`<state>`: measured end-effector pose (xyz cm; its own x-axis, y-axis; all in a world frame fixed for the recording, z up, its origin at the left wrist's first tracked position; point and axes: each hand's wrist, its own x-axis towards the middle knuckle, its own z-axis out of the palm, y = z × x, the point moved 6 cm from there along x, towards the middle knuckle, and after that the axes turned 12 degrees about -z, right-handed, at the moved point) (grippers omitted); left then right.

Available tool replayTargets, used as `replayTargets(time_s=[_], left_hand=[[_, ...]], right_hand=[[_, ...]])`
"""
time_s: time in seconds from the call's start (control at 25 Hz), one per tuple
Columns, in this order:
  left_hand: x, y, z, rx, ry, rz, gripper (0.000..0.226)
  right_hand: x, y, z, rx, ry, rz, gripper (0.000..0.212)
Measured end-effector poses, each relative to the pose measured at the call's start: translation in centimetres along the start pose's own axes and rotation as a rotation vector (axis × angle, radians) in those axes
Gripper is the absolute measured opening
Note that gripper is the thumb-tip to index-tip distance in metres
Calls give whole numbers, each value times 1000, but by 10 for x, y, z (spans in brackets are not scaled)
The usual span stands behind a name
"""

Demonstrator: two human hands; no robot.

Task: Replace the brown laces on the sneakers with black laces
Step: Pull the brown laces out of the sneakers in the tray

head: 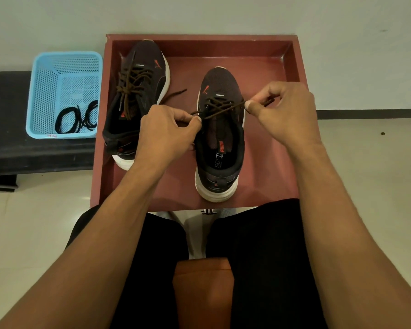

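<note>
Two hands, the left hand and the right hand, pinch the brown lace taut between their fingertips above the sneaker, black laces lying well left of the fingers.

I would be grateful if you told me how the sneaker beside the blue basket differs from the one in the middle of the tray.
The left sneaker, beside the basket, lies tilted on its side near the tray's left wall; the middle sneaker stands upright on its sole. The tilted one's brown lace looks knotted and untouched; the middle sneaker's lace is stretched between the left hand and right hand. Both are dark with white soles.
</note>
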<state>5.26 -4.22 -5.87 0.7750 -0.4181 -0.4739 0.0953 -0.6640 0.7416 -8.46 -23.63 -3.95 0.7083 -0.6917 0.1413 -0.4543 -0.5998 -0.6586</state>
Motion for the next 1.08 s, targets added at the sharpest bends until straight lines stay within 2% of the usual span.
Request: replayTargets(time_s=[0.08, 0.2, 0.28, 0.36, 0.56, 0.84, 0.96, 1.08], left_hand=[[0, 0, -2, 1, 7, 1, 15], [-1, 0, -2, 2, 13, -2, 16], [-1, 1, 0, 5, 7, 6, 17], [-2, 2, 1, -4, -4, 11, 17], [-1, 1, 1, -2, 8, 15, 17], [-1, 2, 4, -15, -2, 9, 15], [-3, 2, 2, 4, 4, 14, 17], [-3, 4, -1, 18, 9, 22, 19]], right_hand=[[2, -6, 5, -62, -3, -59, 8], [3, -32, 15, -142, -74, -237, 31], [0, -49, 28, -125, -184, -314, 24], [-3, -54, 41, -137, -275, -288, 17], [-1, -47, 46, -122, -298, -226, 5], [0, -11, 11, -37, -117, -35, 4], [-1, -17, 12, -61, -152, -68, 5], [-2, -39, 24, -80, -201, -257, 15]])
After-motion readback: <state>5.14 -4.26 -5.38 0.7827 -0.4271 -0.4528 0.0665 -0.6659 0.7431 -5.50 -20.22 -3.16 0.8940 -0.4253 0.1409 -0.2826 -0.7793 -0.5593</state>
